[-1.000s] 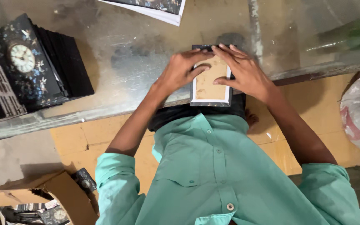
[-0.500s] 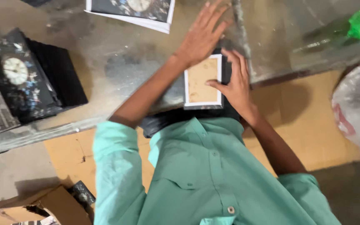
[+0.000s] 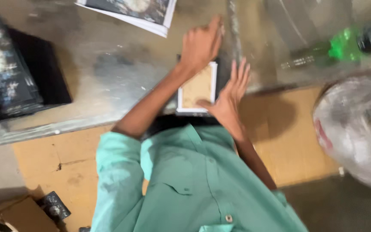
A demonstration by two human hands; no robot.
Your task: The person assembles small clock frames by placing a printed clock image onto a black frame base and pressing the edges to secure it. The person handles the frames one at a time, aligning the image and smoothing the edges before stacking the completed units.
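Observation:
A flat tan panel with a white border lies on the grey metal table, close to its near edge and right in front of my green shirt. My right hand rests at the panel's right side, fingers spread and thumb on the tan face. My left hand reaches across the panel and hovers past its far edge. Its fingers are drawn together and blurred, and nothing shows in them.
A stack of black decorated clock cases sits at the table's left. Printed sheets lie at the far edge. A green bottle lies at the right, a plastic bag below it. A cardboard box stands lower left.
My left hand left the panel and reached forward across the table, its fingers closing together. My right hand slid to the panel's right edge and spread. The view shifted left.

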